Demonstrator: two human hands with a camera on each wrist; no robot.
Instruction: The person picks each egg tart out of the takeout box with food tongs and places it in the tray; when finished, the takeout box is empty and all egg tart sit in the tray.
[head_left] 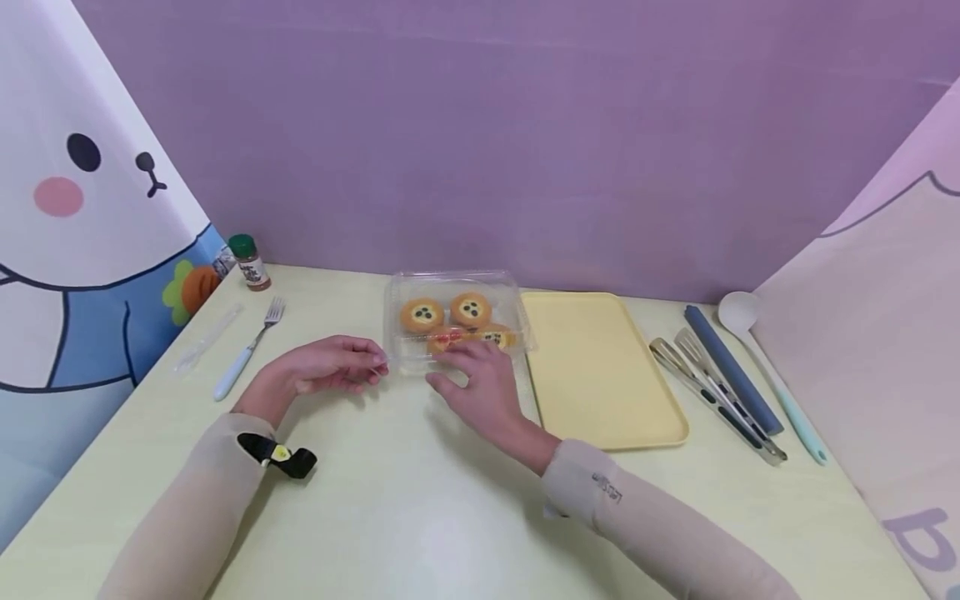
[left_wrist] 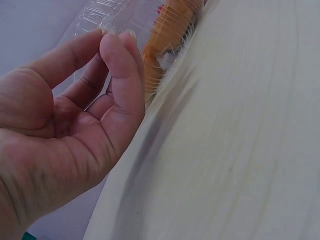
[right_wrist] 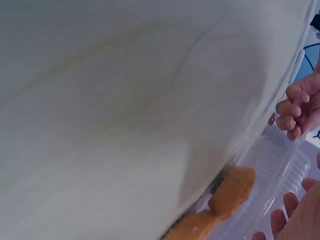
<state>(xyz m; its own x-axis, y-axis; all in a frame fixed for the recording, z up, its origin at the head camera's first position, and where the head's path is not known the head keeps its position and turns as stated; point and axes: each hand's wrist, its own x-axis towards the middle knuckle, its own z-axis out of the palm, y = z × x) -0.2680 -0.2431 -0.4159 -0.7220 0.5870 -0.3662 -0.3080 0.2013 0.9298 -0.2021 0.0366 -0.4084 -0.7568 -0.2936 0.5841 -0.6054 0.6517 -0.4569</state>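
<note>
A clear plastic clamshell box [head_left: 519,302] holds several round pastries [head_left: 422,315] with dark or red toppings; its lid looks lowered over them. At the box's front left corner, my left hand [head_left: 333,364] pinches the thin clear edge between thumb and fingertips, seen closer in the left wrist view [left_wrist: 90,95]. My right hand [head_left: 483,387] is at the front of the box, its fingers loosely bent and spread, thumb apart. It hides part of the front pastries. Whether its fingertips touch the plastic cannot be made out.
Right of the box lies a yellow tray [head_left: 600,375]. Beyond it are metal tongs [head_left: 712,392], a dark blue bar-shaped item [head_left: 731,367] and a white ladle [head_left: 772,367]. On the left are a fork [head_left: 251,350], a clear wrapper [head_left: 210,337] and a green-capped spice jar [head_left: 251,265].
</note>
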